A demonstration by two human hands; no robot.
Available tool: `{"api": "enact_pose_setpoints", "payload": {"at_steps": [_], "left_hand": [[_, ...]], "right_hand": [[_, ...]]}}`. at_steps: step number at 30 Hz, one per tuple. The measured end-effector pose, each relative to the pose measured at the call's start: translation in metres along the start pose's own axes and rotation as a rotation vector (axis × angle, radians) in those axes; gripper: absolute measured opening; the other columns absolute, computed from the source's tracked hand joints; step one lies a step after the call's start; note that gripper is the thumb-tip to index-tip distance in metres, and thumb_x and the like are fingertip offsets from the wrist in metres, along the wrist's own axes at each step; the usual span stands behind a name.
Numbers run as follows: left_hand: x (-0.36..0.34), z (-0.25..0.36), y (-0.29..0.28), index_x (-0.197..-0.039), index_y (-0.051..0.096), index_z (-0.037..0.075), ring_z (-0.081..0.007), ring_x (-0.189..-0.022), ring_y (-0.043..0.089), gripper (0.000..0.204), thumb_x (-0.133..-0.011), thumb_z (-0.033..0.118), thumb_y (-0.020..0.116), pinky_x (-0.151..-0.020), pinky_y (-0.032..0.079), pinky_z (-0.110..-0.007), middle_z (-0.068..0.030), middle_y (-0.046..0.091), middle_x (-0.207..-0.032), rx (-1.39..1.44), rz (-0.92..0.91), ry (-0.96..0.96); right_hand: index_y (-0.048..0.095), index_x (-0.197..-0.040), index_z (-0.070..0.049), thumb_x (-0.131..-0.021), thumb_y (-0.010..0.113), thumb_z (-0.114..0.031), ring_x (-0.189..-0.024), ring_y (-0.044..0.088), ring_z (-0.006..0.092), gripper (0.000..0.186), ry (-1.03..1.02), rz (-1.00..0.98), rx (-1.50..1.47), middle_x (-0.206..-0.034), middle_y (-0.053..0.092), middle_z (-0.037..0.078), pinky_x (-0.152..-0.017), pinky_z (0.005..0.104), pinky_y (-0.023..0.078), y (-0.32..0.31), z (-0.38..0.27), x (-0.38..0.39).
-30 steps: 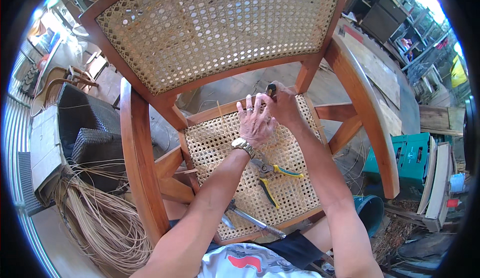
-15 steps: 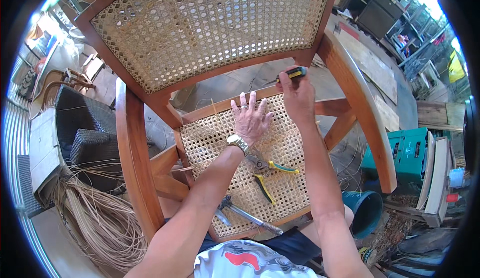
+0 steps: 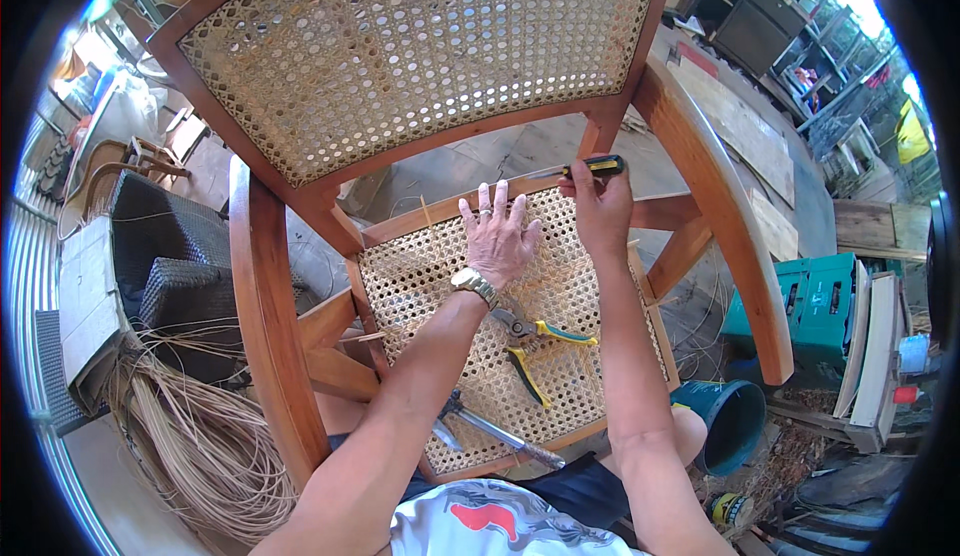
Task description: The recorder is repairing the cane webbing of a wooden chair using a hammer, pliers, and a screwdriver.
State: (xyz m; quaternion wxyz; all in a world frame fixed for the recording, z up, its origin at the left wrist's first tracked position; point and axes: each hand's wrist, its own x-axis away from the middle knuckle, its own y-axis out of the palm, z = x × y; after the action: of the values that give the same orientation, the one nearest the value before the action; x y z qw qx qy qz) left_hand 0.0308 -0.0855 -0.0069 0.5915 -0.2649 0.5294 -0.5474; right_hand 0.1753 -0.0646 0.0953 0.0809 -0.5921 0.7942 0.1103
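My left hand (image 3: 497, 236) lies with fingers spread on the woven cane seat (image 3: 560, 351) of a wooden armchair, its fingertips close to the back rail (image 3: 410, 222). A watch is on that wrist. My right hand (image 3: 602, 206) is closed around the black and yellow handle of a screwdriver (image 3: 598, 167) above the seat's far right corner. The screwdriver's thin shaft points left along the back rail; I cannot tell whether its tip touches. Below my left hand, pliers (image 3: 530, 331) with yellow and green grips lie on the cane. A hammer-like tool (image 3: 500, 434) rests nearer me.
The cane backrest (image 3: 430, 66) rises ahead, with wooden armrests (image 3: 262, 316) (image 3: 715, 216) on both sides. A bundle of cane strands (image 3: 205, 436) lies at left. On the right are a green crate (image 3: 800, 306) and a teal bucket (image 3: 735, 426). A cane sliver (image 3: 426, 210) sticks up near the back rail.
My right hand has shifted slightly down, and the screwdriver has turned from a slant to nearly level. My left hand stays flat in almost the same place.
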Motion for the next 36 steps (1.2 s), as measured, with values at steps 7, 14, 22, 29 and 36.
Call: {"api": "enact_pose_setpoints", "payload": {"at_steps": [7,14,22,29,36], "left_hand": [[0.0,-0.008,0.007,-0.144,0.057,0.011,-0.0429,-0.15,0.032,0.06,-0.099,0.051,0.058,-0.121,0.016,-0.069,-0.0197,0.039,-0.159,0.098,0.089,-0.013],[0.0,-0.003,0.002,-0.143,0.059,0.017,-0.047,-0.148,0.033,0.055,-0.101,0.052,0.056,-0.117,0.019,-0.074,-0.0213,0.041,-0.157,-0.012,0.033,0.02],[-0.003,0.01,0.008,-0.142,0.057,0.01,-0.0493,-0.148,0.033,0.053,-0.102,0.045,0.054,-0.108,0.022,-0.083,-0.0249,0.04,-0.157,-0.11,-0.005,-0.015],[-0.001,0.013,0.012,-0.143,0.056,0.009,-0.0501,-0.148,0.034,0.051,-0.103,0.042,0.054,-0.107,0.022,-0.084,-0.0262,0.039,-0.158,-0.131,-0.033,-0.039],[-0.002,0.015,0.014,-0.141,0.057,0.008,-0.0495,-0.148,0.035,0.05,-0.102,0.039,0.056,-0.107,0.022,-0.084,-0.027,0.04,-0.157,-0.118,-0.011,-0.038]], "right_hand": [[0.052,-0.108,-0.001,-0.101,0.071,-0.028,-0.073,0.069,0.0109,0.033,0.021,0.072,0.057,-0.085,0.07,0.006,-0.066,0.0256,0.056,-0.004,0.028,-0.015],[0.055,-0.106,-0.002,-0.098,0.074,-0.023,-0.072,0.069,0.0118,0.03,0.144,0.026,0.19,-0.081,0.069,0.006,-0.065,0.026,0.056,0.0,0.032,-0.016],[0.057,-0.101,-0.002,-0.097,0.072,-0.026,-0.064,0.069,0.0203,0.029,0.064,-0.027,0.477,-0.076,0.069,0.009,-0.059,0.0351,0.053,-0.001,0.053,-0.026],[0.058,-0.098,-0.002,-0.098,0.071,-0.027,-0.062,0.069,0.0178,0.028,0.124,-0.044,0.421,-0.071,0.069,0.008,-0.059,0.0342,0.053,-0.003,0.052,-0.032],[0.065,-0.097,-0.002,-0.101,0.068,-0.033,-0.058,0.064,0.0092,0.031,0.139,-0.031,0.433,-0.072,0.069,0.005,-0.056,0.0254,0.052,-0.008,0.051,-0.03]]}}
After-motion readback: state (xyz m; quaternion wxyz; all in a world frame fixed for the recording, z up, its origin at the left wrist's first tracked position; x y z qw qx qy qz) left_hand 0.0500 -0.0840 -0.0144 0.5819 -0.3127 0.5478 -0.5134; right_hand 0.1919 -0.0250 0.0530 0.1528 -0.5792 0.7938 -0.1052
